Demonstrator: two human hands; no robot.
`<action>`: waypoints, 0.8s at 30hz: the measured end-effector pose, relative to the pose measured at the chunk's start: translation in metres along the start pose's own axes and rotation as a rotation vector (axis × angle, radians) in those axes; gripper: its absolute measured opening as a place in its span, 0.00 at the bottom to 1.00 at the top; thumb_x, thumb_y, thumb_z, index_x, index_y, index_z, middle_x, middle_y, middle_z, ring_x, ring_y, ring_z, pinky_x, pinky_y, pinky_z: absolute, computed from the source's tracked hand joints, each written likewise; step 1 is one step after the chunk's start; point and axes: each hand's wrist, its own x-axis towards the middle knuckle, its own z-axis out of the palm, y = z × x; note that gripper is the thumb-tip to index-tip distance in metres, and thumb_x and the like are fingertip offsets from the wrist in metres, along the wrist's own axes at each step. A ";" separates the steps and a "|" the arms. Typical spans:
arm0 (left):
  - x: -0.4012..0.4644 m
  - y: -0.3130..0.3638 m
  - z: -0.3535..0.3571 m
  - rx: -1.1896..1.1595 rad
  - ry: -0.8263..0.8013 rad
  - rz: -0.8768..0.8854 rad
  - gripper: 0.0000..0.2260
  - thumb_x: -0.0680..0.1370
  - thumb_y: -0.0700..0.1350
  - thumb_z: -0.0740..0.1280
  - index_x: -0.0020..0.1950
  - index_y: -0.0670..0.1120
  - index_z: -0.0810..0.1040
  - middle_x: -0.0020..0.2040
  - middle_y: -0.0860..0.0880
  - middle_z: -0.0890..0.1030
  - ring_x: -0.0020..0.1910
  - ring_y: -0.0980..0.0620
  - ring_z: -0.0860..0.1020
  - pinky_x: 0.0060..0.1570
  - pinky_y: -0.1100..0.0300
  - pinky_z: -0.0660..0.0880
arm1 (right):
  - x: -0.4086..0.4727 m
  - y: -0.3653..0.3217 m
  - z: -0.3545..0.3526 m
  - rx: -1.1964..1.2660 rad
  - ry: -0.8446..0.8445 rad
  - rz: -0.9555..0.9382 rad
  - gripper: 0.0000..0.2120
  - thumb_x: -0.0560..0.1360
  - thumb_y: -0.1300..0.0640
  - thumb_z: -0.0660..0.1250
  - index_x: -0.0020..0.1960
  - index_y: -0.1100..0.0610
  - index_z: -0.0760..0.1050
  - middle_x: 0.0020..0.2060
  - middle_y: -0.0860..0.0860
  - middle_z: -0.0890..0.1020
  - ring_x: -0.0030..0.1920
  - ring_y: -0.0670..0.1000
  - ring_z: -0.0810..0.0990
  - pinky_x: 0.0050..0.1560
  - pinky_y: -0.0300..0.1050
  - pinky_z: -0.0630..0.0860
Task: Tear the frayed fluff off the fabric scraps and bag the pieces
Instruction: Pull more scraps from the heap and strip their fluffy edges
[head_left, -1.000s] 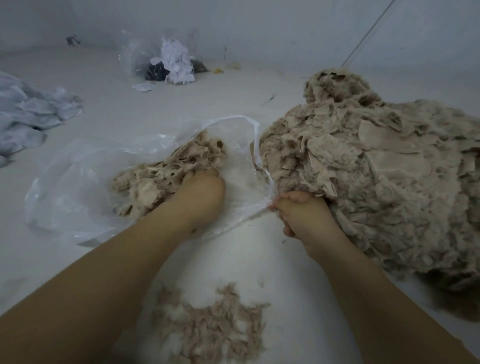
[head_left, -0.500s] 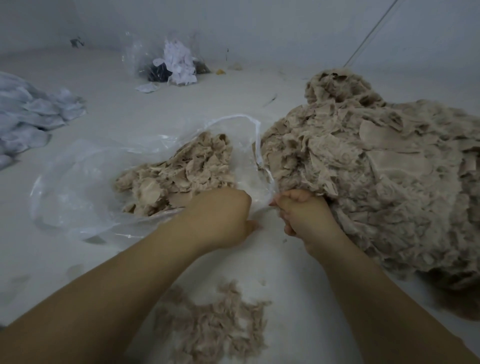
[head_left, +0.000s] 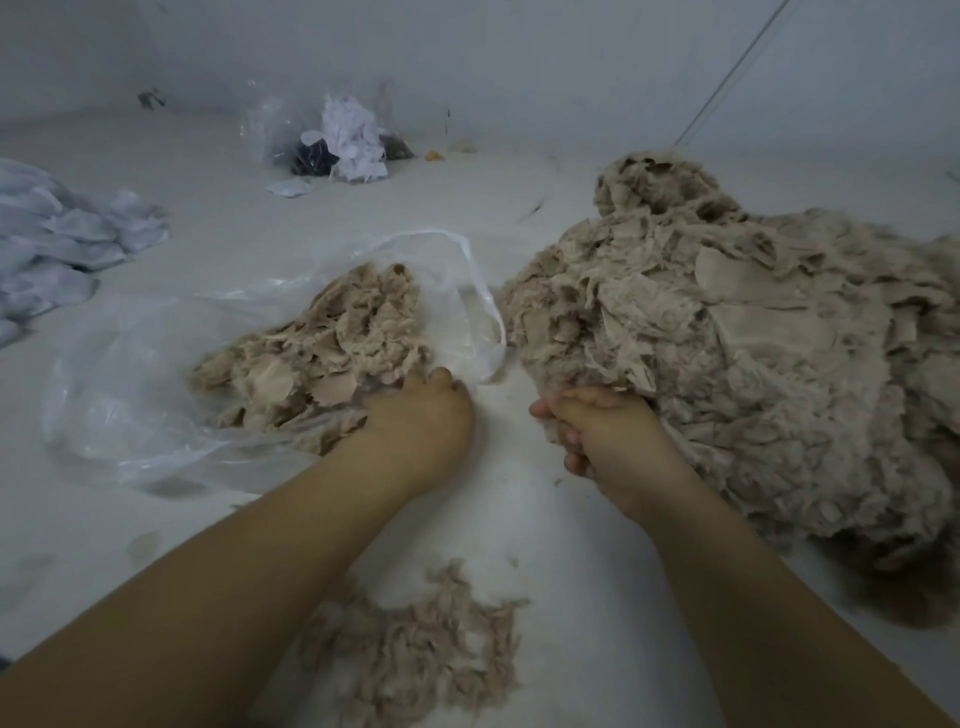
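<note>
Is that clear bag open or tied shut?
Open: the bag's mouth gapes toward the left hand, beige scraps showing inside.

- The clear plastic bag (head_left: 156, 395) lay open, beige scraps (head_left: 322, 358) inside.
- Left hand (head_left: 421, 421) rested at the bag's mouth.
- Right hand (head_left: 602, 431) — right of the bag — gripped the big scrap pile (head_left: 753, 338).
- Torn fluff (head_left: 426, 654) lay nearer than the bag.

Dim, flat, cool grey-blue cast, no distinct light source visible. Shadows soft: a dark patch under the near edge of the big beige scrap pile (head_left: 753, 364), a faint one under the clear plastic bag (head_left: 130, 395). Small specular glints on the bag film. Overall soft, low contrast, noisy. Both forearms blur at the bottom edge. Wide-angle bending shows at the borders; far bag of white scraps (head_left: 348, 137) lacks detail.
</note>
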 end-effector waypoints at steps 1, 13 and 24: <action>-0.003 0.001 -0.002 0.061 0.013 -0.023 0.17 0.79 0.37 0.58 0.68 0.41 0.71 0.64 0.41 0.69 0.67 0.39 0.69 0.61 0.34 0.70 | -0.001 -0.001 -0.001 0.016 -0.012 0.008 0.11 0.81 0.59 0.63 0.43 0.58 0.81 0.20 0.46 0.69 0.20 0.41 0.66 0.23 0.34 0.66; 0.033 0.048 -0.033 -1.084 0.483 0.128 0.06 0.76 0.45 0.70 0.42 0.44 0.77 0.36 0.51 0.76 0.40 0.47 0.77 0.38 0.56 0.74 | -0.012 -0.014 -0.006 0.049 -0.076 0.110 0.13 0.79 0.61 0.61 0.37 0.57 0.74 0.20 0.47 0.68 0.21 0.42 0.62 0.21 0.34 0.59; 0.060 0.055 -0.025 -1.444 0.534 0.013 0.10 0.74 0.41 0.72 0.40 0.52 0.72 0.34 0.57 0.74 0.34 0.56 0.74 0.33 0.63 0.71 | -0.006 -0.014 -0.005 0.062 -0.063 0.136 0.13 0.80 0.59 0.60 0.37 0.59 0.73 0.19 0.46 0.64 0.19 0.42 0.58 0.20 0.33 0.59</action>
